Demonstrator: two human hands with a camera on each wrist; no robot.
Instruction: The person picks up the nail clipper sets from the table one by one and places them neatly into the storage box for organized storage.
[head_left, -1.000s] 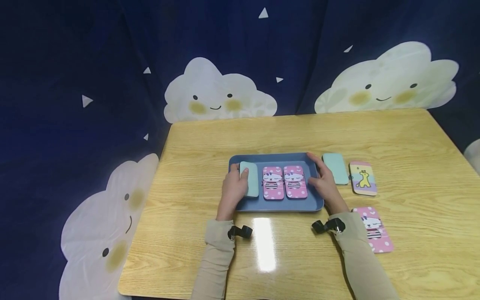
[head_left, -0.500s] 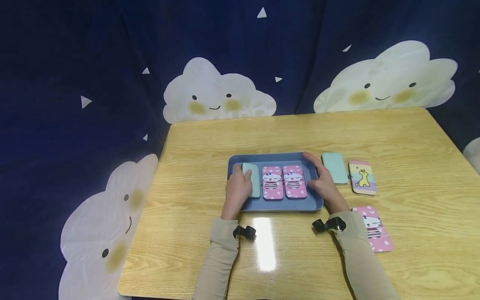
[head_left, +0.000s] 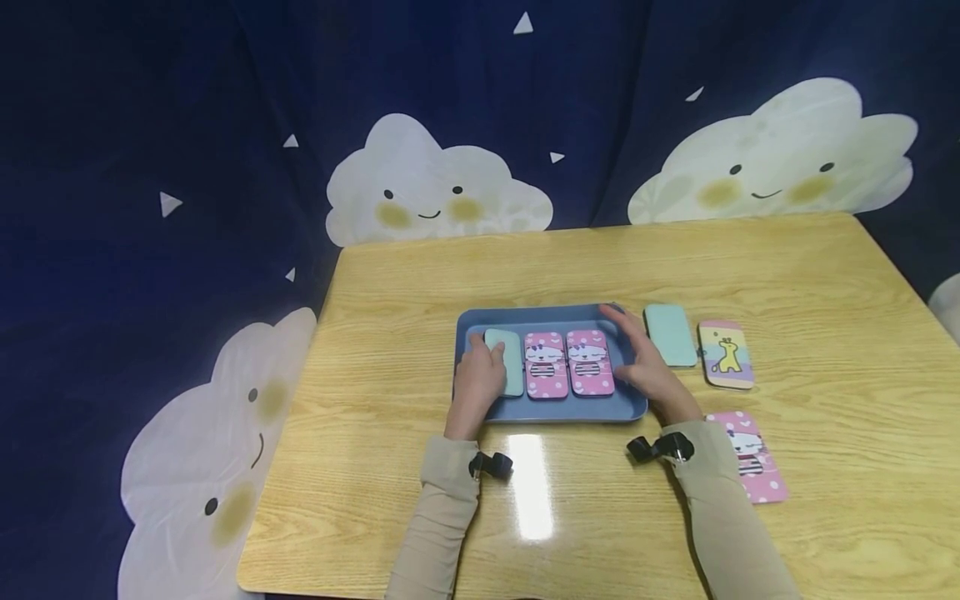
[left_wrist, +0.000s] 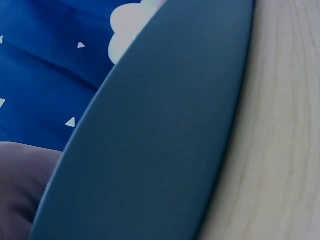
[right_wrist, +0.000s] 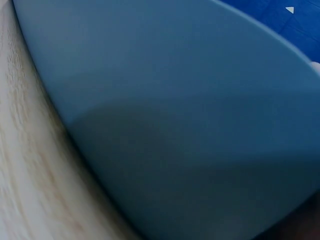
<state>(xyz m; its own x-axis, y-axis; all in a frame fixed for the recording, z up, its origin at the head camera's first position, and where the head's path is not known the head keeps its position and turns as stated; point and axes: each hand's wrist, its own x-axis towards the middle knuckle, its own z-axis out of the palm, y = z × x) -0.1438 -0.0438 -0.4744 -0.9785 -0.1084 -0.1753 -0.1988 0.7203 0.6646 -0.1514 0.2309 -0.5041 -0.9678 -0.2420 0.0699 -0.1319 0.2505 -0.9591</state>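
Note:
In the head view my left hand [head_left: 478, 379] is at the left end of a blue tray [head_left: 577, 410]. Its thumb lies over the edge of a mint-green tin [head_left: 512, 362] and its fingers are on the far left side, gripping it. Two pink cartoon tins, the middle one [head_left: 546, 385] and the right one [head_left: 592, 383], lie side by side in the tray. My right hand [head_left: 651, 375] reaches over the tray's right end, thumb and forefinger spread, close to the right pink tin. Both wrist views show mostly the tray's outer wall [left_wrist: 160, 120].
Right of the tray on the wooden table [head_left: 420, 275] lie another mint-green tin [head_left: 670, 335] and a giraffe tin [head_left: 726, 354]. A pink tin [head_left: 761, 475] lies nearer, partly behind the right sleeve [head_left: 712, 483]. A dark blue cloud-patterned curtain [head_left: 592, 100] hangs behind.
My left hand has moved right with the mint-green tin, which now lies closer to the middle pink tin. My right forefinger has shifted slightly left along the tray's far rim.

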